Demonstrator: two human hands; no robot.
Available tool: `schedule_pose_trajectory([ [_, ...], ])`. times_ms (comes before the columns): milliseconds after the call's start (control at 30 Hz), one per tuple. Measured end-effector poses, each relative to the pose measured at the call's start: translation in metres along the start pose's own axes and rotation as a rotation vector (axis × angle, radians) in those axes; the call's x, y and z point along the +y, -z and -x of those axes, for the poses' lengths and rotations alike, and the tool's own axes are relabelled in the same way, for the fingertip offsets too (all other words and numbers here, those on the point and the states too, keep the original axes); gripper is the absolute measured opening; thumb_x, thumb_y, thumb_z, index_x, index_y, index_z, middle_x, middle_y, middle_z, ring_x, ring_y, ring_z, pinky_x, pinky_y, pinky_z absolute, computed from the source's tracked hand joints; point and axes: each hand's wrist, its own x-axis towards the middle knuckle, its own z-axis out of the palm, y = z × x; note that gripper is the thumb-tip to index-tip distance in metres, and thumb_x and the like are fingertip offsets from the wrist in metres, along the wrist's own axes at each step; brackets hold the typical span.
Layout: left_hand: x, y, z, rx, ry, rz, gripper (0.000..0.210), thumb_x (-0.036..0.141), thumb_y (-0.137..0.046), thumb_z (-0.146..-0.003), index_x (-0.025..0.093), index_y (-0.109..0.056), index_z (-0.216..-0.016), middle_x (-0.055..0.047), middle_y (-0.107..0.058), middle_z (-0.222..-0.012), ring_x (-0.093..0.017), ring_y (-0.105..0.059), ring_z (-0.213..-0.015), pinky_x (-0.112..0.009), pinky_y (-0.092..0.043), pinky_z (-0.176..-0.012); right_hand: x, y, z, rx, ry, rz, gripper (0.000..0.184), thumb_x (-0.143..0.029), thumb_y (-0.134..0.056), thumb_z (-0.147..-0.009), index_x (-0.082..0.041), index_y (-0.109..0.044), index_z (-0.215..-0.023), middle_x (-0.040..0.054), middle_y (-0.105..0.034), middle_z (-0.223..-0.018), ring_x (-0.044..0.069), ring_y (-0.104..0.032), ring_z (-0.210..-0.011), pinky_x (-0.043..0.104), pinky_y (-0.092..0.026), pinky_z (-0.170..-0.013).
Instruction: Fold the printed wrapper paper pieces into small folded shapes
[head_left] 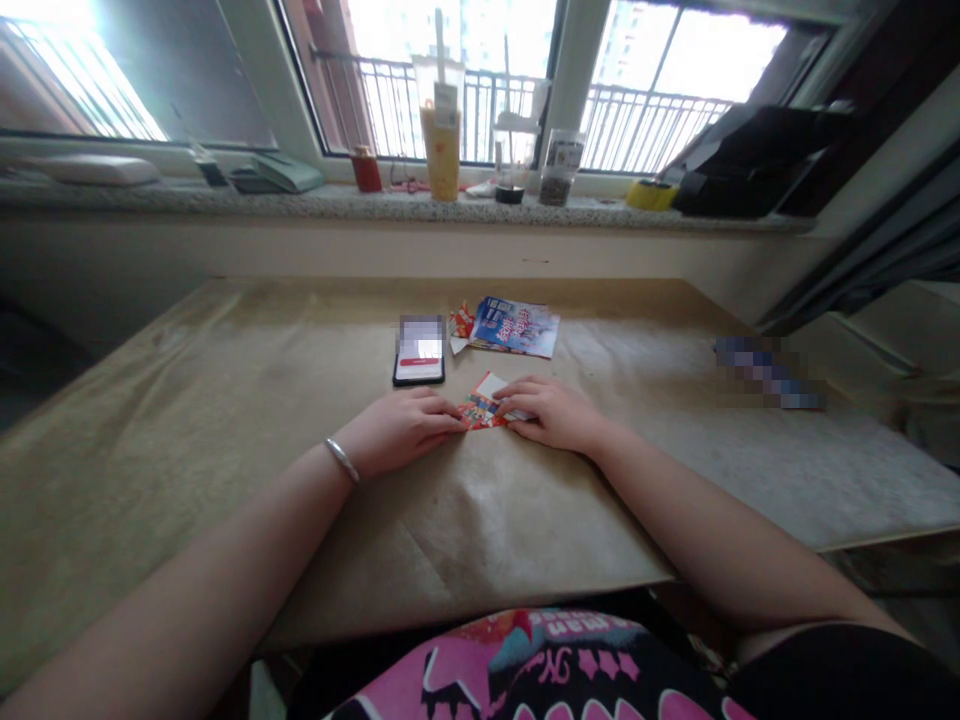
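Observation:
A small piece of folded, colourfully printed paper (482, 411) with a white side lies on the table in front of me. My left hand (409, 425), with a silver bangle at the wrist, pinches its left corner. From the right, my right hand (551, 412) grips the same paper, fingers over its top and thumb at the near edge, hiding that end. Just beyond my left hand lies a phone (419, 372) with its screen lit. Behind the paper are a stack of blue printed sheets (517, 328) and a red-and-white folded paper piece (461, 325).
A tan cover lies over the table (300, 340). At the far right is a blurred-out flat item (769, 375). The windowsill (337, 200) holds a tall cup of orange drink (441, 150), a red jar (366, 170), yellow tape (651, 194) and a black bulky object (750, 160).

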Motion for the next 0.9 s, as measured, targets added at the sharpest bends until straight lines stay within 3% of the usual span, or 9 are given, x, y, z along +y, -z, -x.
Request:
schedule_pose_trajectory([
  [233, -0.002, -0.002, -0.001, 0.025, -0.009, 0.002, 0.028, 0.021, -0.042, -0.093, 0.025, -0.066, -0.107, -0.003, -0.066, -0.109, -0.015, -0.059, -0.096, -0.029, -0.049, -0.084, -0.006, 0.004, -0.001, -0.025, -0.017, 0.049, 0.019, -0.019, -0.059, -0.077, -0.023, -0.07, -0.092, 0.0049, -0.067, -0.092, 0.02, -0.058, -0.089, 0.033, -0.046, -0.081],
  [433, -0.004, -0.008, -0.004, 0.066, 0.023, -0.104, 0.031, 0.017, -0.041, -0.092, 0.025, -0.066, -0.108, -0.005, -0.067, -0.106, -0.015, -0.059, -0.091, -0.029, -0.049, -0.081, -0.003, 0.002, -0.002, 0.04, -0.017, 0.033, 0.023, -0.012, -0.053, -0.08, -0.023, -0.068, -0.094, 0.0044, -0.067, -0.105, 0.019, -0.056, -0.099, 0.034, -0.044, -0.089],
  [633, 0.003, -0.014, -0.01, 0.045, 0.028, -0.188, 0.034, 0.019, -0.045, -0.091, 0.03, -0.059, -0.12, -0.003, -0.064, -0.111, -0.018, -0.055, -0.091, -0.033, -0.044, -0.081, -0.005, -0.004, -0.005, 0.036, 0.029, 0.054, 0.026, -0.013, -0.05, -0.084, -0.024, -0.069, -0.097, 0.0048, -0.067, -0.103, 0.018, -0.057, -0.094, 0.033, -0.045, -0.085],
  [900, 0.009, -0.009, -0.011, 0.035, 0.087, -0.14, 0.035, 0.014, -0.048, -0.084, 0.028, -0.062, -0.113, -0.001, -0.064, -0.114, -0.019, -0.053, -0.099, -0.036, -0.04, -0.089, -0.005, -0.002, -0.006, 0.023, 0.052, 0.083, 0.026, -0.015, -0.049, -0.084, -0.024, -0.07, -0.096, 0.0044, -0.067, -0.101, 0.018, -0.057, -0.092, 0.031, -0.045, -0.082],
])
